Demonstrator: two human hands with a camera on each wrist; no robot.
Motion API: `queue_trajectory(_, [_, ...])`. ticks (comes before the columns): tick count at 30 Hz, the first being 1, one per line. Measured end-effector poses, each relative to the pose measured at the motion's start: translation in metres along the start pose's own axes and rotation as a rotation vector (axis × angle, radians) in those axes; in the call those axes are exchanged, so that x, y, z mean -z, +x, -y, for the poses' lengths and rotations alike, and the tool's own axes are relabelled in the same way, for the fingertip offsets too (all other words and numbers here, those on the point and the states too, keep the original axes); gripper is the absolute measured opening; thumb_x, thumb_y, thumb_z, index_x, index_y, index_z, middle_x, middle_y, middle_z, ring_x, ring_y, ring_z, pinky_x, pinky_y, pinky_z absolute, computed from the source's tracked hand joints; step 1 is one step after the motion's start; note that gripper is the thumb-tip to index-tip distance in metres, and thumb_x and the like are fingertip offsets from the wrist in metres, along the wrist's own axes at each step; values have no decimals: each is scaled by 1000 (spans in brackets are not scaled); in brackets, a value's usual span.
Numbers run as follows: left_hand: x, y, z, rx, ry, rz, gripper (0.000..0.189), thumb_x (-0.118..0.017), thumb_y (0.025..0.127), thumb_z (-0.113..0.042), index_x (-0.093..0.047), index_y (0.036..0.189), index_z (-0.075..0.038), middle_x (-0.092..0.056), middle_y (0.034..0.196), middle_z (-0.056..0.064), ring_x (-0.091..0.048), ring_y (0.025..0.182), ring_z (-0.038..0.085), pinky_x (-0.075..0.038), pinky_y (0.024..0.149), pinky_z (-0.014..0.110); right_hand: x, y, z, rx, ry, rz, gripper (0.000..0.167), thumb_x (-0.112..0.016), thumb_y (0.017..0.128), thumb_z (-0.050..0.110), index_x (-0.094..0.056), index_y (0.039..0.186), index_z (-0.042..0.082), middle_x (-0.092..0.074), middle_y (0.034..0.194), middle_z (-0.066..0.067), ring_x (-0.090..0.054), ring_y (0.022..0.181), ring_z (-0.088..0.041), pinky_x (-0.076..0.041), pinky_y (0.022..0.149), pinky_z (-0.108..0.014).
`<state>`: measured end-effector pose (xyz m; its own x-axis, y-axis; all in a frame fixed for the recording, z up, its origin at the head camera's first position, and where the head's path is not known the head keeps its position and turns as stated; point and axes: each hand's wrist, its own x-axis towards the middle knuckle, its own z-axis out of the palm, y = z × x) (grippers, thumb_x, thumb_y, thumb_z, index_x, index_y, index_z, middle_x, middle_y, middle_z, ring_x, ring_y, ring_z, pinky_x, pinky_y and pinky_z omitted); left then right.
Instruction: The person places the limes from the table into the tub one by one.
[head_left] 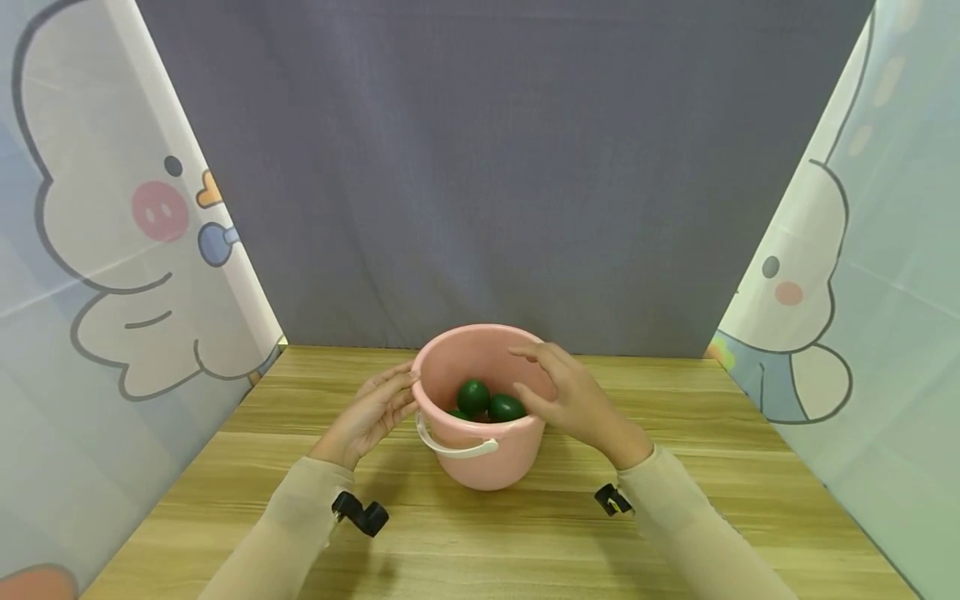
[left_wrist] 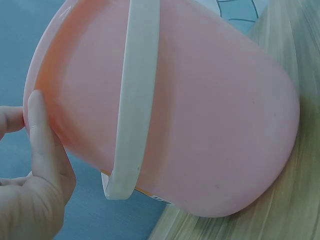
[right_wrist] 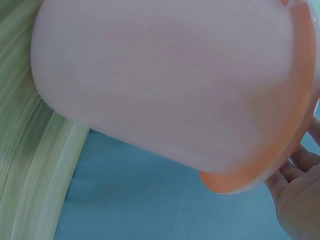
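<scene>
A pink bucket (head_left: 487, 458) stands upright on the table, its white handle (head_left: 457, 450) hanging down the near side. Inside lie several dark green, smooth, rounded fruits; one round fruit (head_left: 473, 397) sits beside a more oval one (head_left: 507, 408), above a red patch. My left hand (head_left: 372, 414) pinches the bucket's left rim, and the left wrist view shows a fingertip (left_wrist: 37, 107) pressed just below the lip. At the right rim, my right hand (head_left: 573, 396) reaches over the opening with fingers spread apart and loosely bent, holding nothing. The bucket wall hides part of the fruits.
The wood-grain table (head_left: 660, 517) runs back to a dark grey cloth (head_left: 495, 167). Curtains with cartoon figures hang on the left (head_left: 112, 208) and right (head_left: 885, 333). A black mount sits on each wrist.
</scene>
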<state>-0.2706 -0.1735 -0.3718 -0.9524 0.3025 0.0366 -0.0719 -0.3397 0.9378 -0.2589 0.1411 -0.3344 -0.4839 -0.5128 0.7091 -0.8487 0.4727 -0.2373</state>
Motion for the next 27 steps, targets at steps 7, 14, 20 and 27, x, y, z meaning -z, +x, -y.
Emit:
queue_trajectory(7, [0,1,-1,10,-13,7,54,-52,105,-10,-31,152,5,-52,132,15,-65,89,7,-57,82,15,3,-4,-1,1,11,4,49,-75,89,9,-58,135,3,-59,130,-9,-62,92,-14,-60,77,-33])
queue_trajectory(14, [1,-1,-1,8,0,4,57,-54,105,-12,-30,153,4,-44,143,18,-65,99,10,-56,88,17,6,-11,-3,-38,30,14,46,-73,91,8,-58,135,5,-59,127,-9,-49,61,-6,-54,52,-22])
queue_trajectory(20, [1,-1,-1,9,-2,9,56,-55,104,-13,-31,153,3,-44,143,17,-64,101,10,-56,90,18,10,-17,-8,4,-11,-31,44,-73,88,3,-61,130,3,-61,113,-5,-54,76,-13,-54,62,-27])
queue_trajectory(27, [1,-1,-2,8,-9,7,55,-53,105,-12,-31,153,4,-44,143,17,-64,98,9,-56,87,16,16,-24,-13,34,-50,-62,41,-72,87,4,-62,127,2,-64,121,-9,-59,98,-26,-55,87,-39])
